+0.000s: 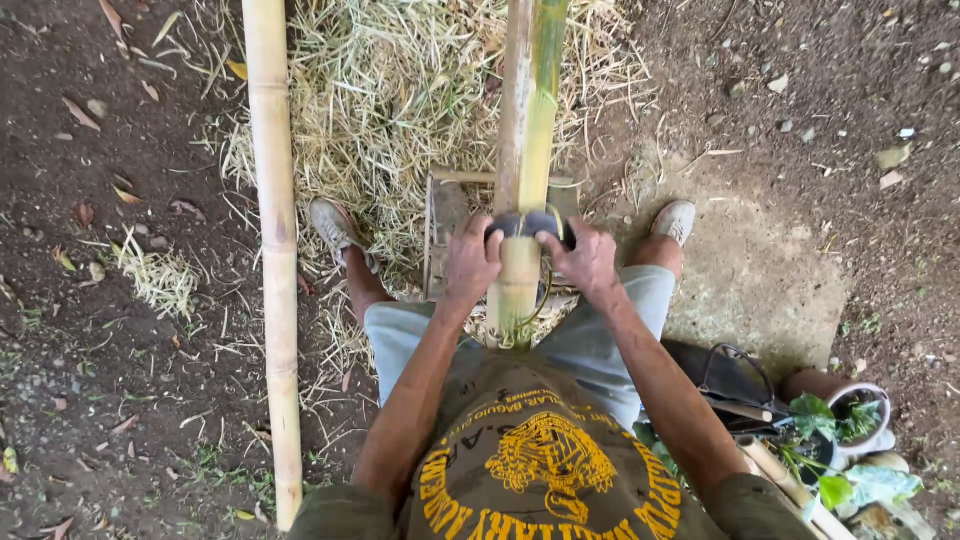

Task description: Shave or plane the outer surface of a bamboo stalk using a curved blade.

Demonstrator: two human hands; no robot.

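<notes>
Both hands clasp a dark curved blade across a green bamboo pole: left hand closed on one end, right hand on the other. The pole runs forward between them over straw-like shavings. This looks like skin-scraping mid-stroke; the next pull needs even pressure from both sides.

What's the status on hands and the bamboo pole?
Left hand and right hand both gripping a dark blade across the green bamboo pole. Second pole lies apart, left. Shavings underneath.
</notes>
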